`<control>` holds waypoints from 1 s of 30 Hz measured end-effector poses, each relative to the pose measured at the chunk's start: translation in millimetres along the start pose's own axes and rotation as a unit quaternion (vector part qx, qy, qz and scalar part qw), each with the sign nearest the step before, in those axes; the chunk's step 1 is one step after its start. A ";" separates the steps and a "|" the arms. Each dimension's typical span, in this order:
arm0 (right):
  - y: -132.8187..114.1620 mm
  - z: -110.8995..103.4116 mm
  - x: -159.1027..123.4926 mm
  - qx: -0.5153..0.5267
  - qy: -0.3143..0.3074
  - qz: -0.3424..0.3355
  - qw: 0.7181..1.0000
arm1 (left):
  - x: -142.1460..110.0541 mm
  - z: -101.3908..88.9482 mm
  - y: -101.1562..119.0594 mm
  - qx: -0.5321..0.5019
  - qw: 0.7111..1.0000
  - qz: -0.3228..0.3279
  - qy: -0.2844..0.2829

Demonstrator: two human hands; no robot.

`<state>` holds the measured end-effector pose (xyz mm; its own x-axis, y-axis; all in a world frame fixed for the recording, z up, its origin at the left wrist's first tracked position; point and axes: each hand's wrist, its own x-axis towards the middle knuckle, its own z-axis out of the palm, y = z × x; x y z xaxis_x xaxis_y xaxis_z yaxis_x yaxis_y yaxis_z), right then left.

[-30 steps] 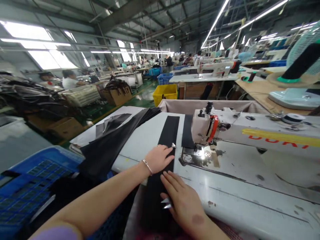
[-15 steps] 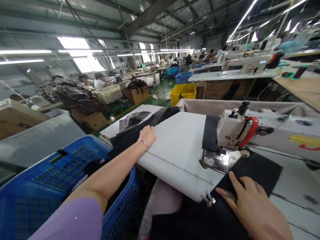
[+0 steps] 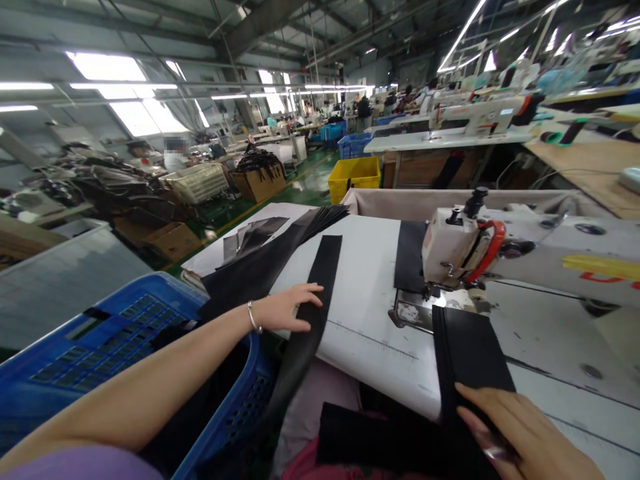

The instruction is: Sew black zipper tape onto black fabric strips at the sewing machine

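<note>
pale tabletop (image 3: 370, 267), sewing machine (image 3: 450, 250) at right. your left grip (image 3: 283, 311), fingers spread, touches the black strip (image 3: 325, 263) hanging over the edge; palm flat helps avoid creases. right grip (image 3: 533, 427) lies on the black panel (image 3: 477, 350); can't tell if it pinches.

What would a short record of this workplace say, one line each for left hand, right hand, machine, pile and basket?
Left hand: fingers spread on long, narrow black strip
Right hand: on wide black panel, holding shiny object, partly hidden
Machine: white sewing machine with red lever
Pile: fanned flat black pieces, left part of white tabletop
Basket: blue plastic basket, left of tabletop
</note>
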<state>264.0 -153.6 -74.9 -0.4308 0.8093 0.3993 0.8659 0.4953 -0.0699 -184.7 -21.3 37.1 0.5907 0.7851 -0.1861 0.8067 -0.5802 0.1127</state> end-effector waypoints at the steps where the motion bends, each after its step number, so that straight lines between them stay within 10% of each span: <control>1: 1.1 -2.2 10.5 -0.006 -0.001 0.028 1.000 | -4.9 12.6 11.2 0.007 1.000 0.024 0.010; 7: 9.4 1.1 65.4 -0.016 -0.012 0.084 0.996 | -21.0 65.7 64.3 0.099 0.980 0.153 0.086; 10: 13.4 1.7 77.1 -0.008 -0.029 0.076 0.997 | -1.3 56.1 67.8 0.067 0.967 0.229 0.089; 17: 20.7 -6.7 94.0 0.008 -0.051 0.050 0.997 | 112.3 21.3 35.1 0.019 0.985 0.094 0.147; 25: 19.7 -9.6 95.2 0.018 -0.054 0.063 0.996 | 152.6 31.2 117.8 0.034 0.936 0.337 0.100; 30: 19.1 -11.3 96.3 0.022 -0.062 0.076 0.995 | 153.4 34.8 130.0 0.039 0.940 0.325 0.098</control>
<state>241.9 -69.8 -27.5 -0.3253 0.9076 0.2656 0.9129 0.3746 -0.1620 10.1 16.2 -10.8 0.9568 0.2793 0.0811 0.2744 -0.9593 0.0673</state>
